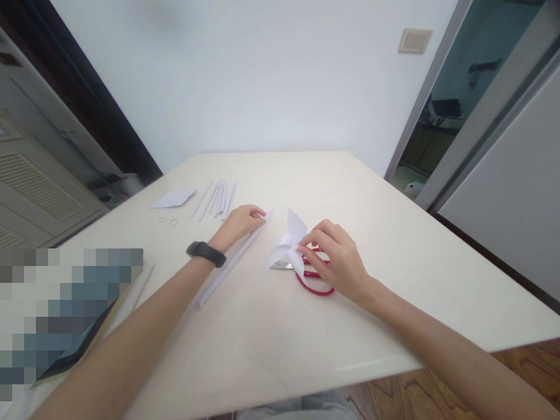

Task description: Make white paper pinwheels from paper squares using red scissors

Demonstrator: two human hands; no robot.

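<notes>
A plain white wall (262, 76) closes the far side of the room, with a beige switch plate (414, 40) high on the right beside a grey door frame (441, 81) that opens onto a dim space. To the left stands a pale cabinet with a louvred panel (35, 186), and wooden flooring (437, 391) shows at the lower right.

The table (394, 256) is broad, smooth and cream-coloured, with a matte top and a rounded near edge. At its lower left a blurred-out patch covers something resting on a dark, flat sheet (79, 350).

A long, narrow strip of white paper (227, 265) lies slantwise across the middle of the table. Farther back sit a row of thin white paper strips (216, 198) fanned side by side, and left of them a small flat diamond-shaped paper piece (174, 198).

Near the centre is a folded white paper shape (289, 245) with pointed flaps standing up like pinwheel blades. Just behind and under it lie scissors with red loop handles (312, 280), the metal blades partly hidden by the paper.

The left hand (238, 224), with a black band (206, 253) on the wrist, rests loosely curled, its fingertips pressing the far end of the long strip. The right hand (336, 256) is partly closed, its fingertips pinching the folded paper shape, with the palm over the scissor handles.
</notes>
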